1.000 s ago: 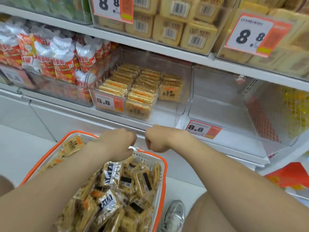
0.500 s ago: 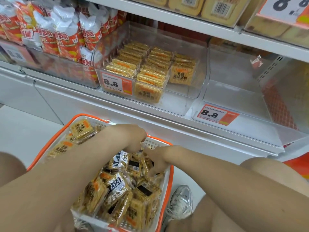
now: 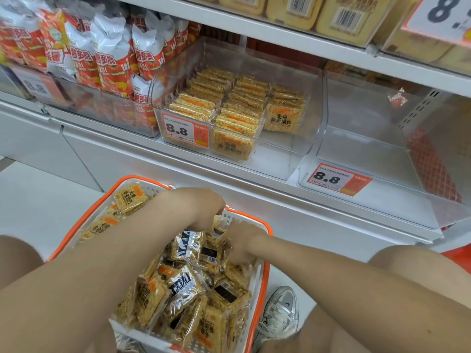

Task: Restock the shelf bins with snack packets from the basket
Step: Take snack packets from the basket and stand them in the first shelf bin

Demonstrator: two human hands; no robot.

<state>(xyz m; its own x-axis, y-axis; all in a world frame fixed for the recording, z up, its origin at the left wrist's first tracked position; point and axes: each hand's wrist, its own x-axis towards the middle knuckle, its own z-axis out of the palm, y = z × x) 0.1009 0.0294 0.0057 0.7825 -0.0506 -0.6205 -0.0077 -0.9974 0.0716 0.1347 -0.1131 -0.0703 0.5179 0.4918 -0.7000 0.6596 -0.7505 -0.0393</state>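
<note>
As left hand (image 3: 204, 208), right hand (image 3: 242, 242) sink among packets (image 3: 186, 284), basket rim (image 3: 268, 226) just beyond.

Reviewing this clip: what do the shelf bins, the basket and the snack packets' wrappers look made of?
Shelf bins: clear rigid plastic, likely acrylic; contents show through and edges glint. Basket: moulded plastic, matte, white slotted walls under an orange rim. Snack packets: glossy transparent film, seemingly plastic; it crinkles and throws highlights.

Looks forward and down from the wearer's head, wide-angle, close above the basket (image 3: 266, 273), facing the shelf bins (image 3: 280, 159) just ahead.
</note>
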